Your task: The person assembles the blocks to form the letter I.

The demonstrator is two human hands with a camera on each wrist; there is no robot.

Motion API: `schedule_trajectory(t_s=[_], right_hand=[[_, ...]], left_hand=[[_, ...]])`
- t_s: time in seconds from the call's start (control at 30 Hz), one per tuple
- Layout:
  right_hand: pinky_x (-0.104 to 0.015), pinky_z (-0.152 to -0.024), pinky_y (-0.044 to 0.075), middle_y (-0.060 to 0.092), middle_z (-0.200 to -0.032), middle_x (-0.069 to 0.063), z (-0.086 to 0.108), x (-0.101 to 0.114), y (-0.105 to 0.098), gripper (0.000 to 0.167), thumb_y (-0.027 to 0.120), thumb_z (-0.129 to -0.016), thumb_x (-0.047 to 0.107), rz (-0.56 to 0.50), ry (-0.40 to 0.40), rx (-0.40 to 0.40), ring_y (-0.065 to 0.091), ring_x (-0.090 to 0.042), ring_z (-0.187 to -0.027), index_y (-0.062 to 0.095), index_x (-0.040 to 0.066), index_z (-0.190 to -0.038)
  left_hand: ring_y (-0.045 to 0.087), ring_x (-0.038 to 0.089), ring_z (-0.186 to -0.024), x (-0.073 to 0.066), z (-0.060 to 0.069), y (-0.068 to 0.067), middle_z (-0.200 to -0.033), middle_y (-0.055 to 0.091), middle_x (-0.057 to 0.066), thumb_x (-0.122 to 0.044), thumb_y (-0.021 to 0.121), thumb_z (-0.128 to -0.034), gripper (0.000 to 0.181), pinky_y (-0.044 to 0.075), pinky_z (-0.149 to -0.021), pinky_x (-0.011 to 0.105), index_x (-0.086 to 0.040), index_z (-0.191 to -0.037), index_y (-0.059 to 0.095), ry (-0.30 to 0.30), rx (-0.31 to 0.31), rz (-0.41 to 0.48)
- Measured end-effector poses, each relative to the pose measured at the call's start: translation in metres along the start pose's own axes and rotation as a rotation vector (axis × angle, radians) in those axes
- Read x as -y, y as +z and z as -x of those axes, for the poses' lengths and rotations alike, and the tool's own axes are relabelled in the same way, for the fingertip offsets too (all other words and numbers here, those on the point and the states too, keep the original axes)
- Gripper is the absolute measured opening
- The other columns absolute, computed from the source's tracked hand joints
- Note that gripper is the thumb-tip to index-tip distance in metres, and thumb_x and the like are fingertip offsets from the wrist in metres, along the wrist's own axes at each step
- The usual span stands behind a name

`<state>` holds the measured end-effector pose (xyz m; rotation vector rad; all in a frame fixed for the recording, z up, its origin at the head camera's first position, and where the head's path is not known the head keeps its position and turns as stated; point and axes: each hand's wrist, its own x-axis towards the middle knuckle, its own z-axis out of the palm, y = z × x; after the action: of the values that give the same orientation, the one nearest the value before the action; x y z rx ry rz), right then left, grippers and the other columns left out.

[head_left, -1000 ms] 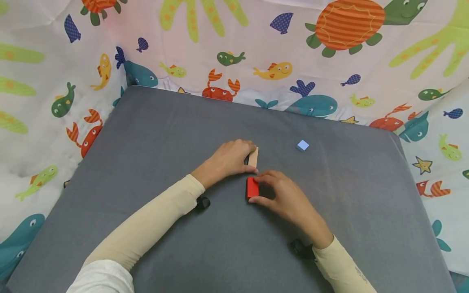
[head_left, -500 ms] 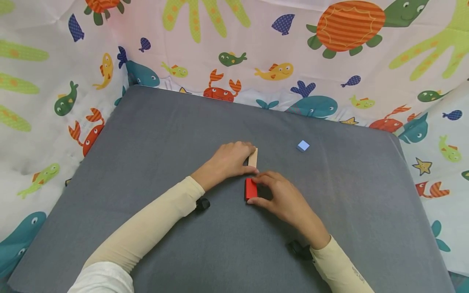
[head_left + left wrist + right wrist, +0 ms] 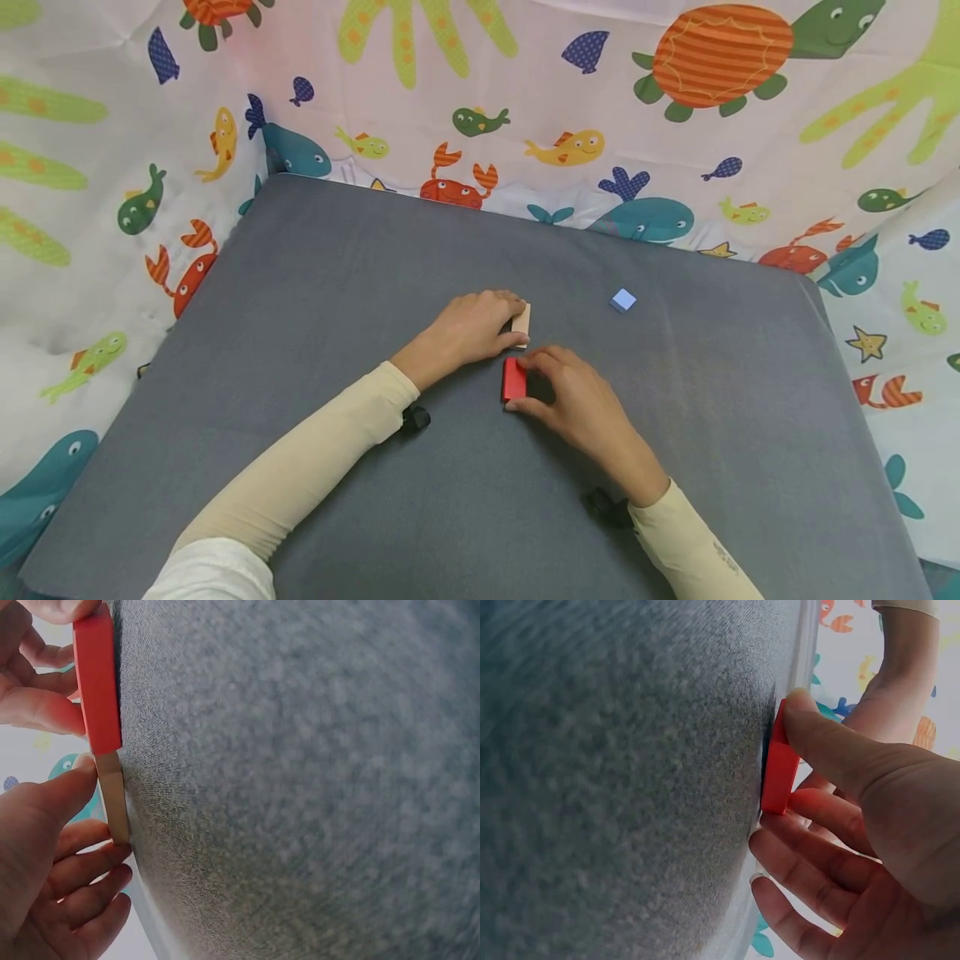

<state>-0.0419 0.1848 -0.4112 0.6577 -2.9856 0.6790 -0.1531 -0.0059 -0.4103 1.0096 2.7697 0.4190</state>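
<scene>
- My right hand [image 3: 583,403] pinches the red block [image 3: 514,380] by its ends, fingers [image 3: 832,814] parted by just its length.
- My left hand [image 3: 467,330] likewise pinches the wooden block [image 3: 521,323] by its ends, just beyond the red block.
- The blue cube [image 3: 623,301] sits on the gray surface [image 3: 375,250], beyond and right of the red block.

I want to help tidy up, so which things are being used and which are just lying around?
Being used:
red block, pinched by the right hand
wooden block, pinched by the left hand

Just lying around, probably:
blue block, untouched on the grey table
</scene>
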Motion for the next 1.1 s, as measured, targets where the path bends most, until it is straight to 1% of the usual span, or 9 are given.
schedule_trajectory(t_s=[0.27, 0.57, 0.77, 0.97, 1.1], right_hand=[[-0.045, -0.092, 0.059, 0.069, -0.124, -0.003, -0.0039, 0.0004, 0.0034, 0.06, 0.093, -0.08, 0.042, 0.024, 0.008, -0.027, 0.067, -0.022, -0.111, 0.074, 0.01, -0.128], [-0.044, -0.089, 0.059, 0.069, -0.123, -0.002, -0.0062, 0.0012, 0.0049, 0.06, 0.093, -0.081, 0.043, 0.026, 0.017, -0.024, 0.067, -0.021, -0.108, 0.074, 0.012, -0.129], [-0.045, -0.091, 0.059, 0.07, -0.124, -0.002, -0.0051, 0.0006, 0.0051, 0.061, 0.094, -0.08, 0.042, 0.032, 0.024, -0.03, 0.067, -0.022, -0.11, 0.074, 0.011, -0.129], [-0.046, -0.09, 0.06, 0.069, -0.126, -0.003, -0.006, 0.0012, 0.0048, 0.061, 0.093, -0.082, 0.042, 0.051, 0.03, -0.023, 0.066, -0.023, -0.11, 0.074, 0.011, -0.13], [-0.046, -0.09, 0.06, 0.07, -0.125, -0.003, -0.0065, 0.0023, 0.004, 0.061, 0.093, -0.081, 0.043, 0.061, 0.033, -0.026, 0.066, -0.023, -0.109, 0.074, 0.011, -0.13]], left_hand=[[0.056, 0.024, -0.142, 0.0007, -0.0001, 0.0017, -0.157, 0.056, 0.006, -0.05, 0.068, -0.1021, 0.062, 0.053, -0.109, 0.047, -0.015, -0.153, 0.059, 0.001, -0.004, -0.009], [0.053, 0.022, -0.144, 0.0021, 0.0013, 0.0033, -0.157, 0.056, 0.005, -0.052, 0.067, -0.1024, 0.063, 0.052, -0.11, 0.046, -0.016, -0.153, 0.059, -0.014, 0.004, -0.025], [0.051, 0.022, -0.146, 0.0, 0.0, 0.0023, -0.158, 0.055, 0.006, -0.052, 0.066, -0.1025, 0.063, 0.05, -0.112, 0.047, -0.016, -0.154, 0.058, -0.009, 0.015, -0.028], [0.054, 0.023, -0.144, -0.0015, -0.0005, 0.0003, -0.157, 0.056, 0.006, -0.052, 0.067, -0.1023, 0.062, 0.051, -0.111, 0.047, -0.016, -0.153, 0.059, -0.023, 0.014, -0.039], [0.055, 0.024, -0.143, -0.0026, -0.0025, -0.0001, -0.156, 0.057, 0.006, -0.053, 0.067, -0.102, 0.062, 0.051, -0.111, 0.047, -0.017, -0.152, 0.06, -0.023, 0.013, -0.075]])
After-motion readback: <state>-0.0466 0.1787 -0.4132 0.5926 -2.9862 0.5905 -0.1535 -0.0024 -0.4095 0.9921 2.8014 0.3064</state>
